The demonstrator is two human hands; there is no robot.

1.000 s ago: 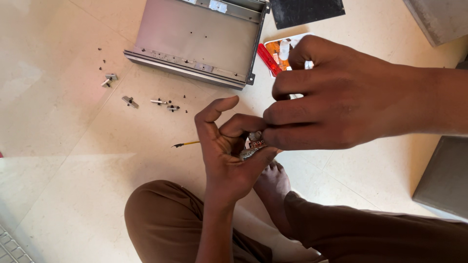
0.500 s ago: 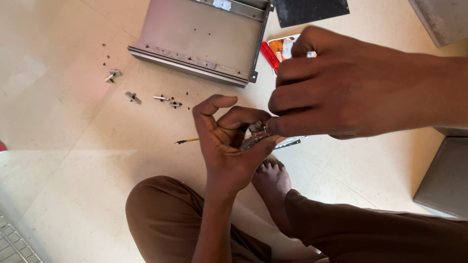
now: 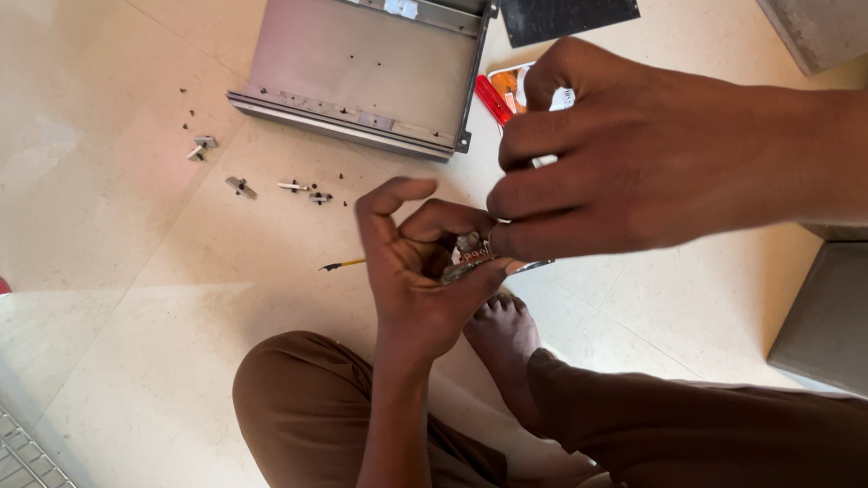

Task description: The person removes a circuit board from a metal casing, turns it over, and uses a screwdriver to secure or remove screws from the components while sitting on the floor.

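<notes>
Metal-and-red small part [image 3: 470, 258], mostly hidden: it sits between my left hand [image 3: 420, 271] and right hand [image 3: 633, 163], over my foot [image 3: 502, 330], above the floor. Only a grey knob-like top and a strip with reddish bits show; can't tell what it is exactly. Left fingers curl around it from below, thumb up and free; left is clamped on it. Right fingertips press together on its top edge, pinching it. Thin metal sliver pokes out to the right under my right hand.

Beyond: thin yellow-handled tool [image 3: 344, 265] on the floor, partly behind my left hand. Small brackets and screws [image 3: 271, 185] scattered further left. Grey metal chassis panel [image 3: 371, 77] at top, cut off by the frame. Red screwdriver handles [image 3: 497, 95] half covered by my right hand.

Versus half a second ago: grip unchanged, both hands on the part as before; right hand sits slightly lower.
</notes>
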